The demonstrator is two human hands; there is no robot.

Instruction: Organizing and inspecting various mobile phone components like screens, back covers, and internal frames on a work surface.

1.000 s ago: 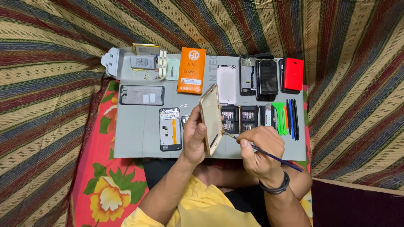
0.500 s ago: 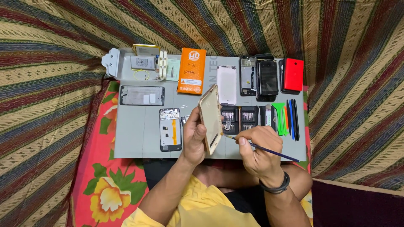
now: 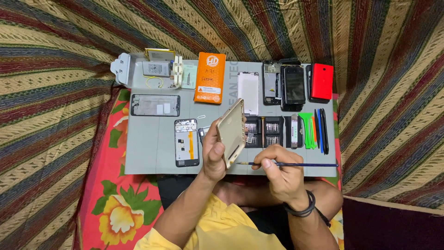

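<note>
phone back cover: gold phone back cover [image 3: 232, 132], I've got it tilted on edge above the grey mat's [image 3: 148, 153] near side
left hand: left hand [image 3: 213, 153] wrapped round its left edge
right hand: right hand [image 3: 277, 173] pinching a thin blue brush [image 3: 296, 164], tip touching the cover's lower corner
behind: screwdriver bit set [image 3: 266, 132], orange box [image 3: 209, 78], red phone [image 3: 322, 82]

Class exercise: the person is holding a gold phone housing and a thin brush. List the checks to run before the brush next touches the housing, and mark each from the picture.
1. Left hand grips gold phone housing firmly: ok.
2. Right hand pinches thin brush near its tip: ok.
3. Brush tip close to housing's lower edge: ok.
4. Bristles clean: cannot tell.
5. Housing held above grey mat: ok.
6. Screwdriver bit set within reach: ok.
</note>
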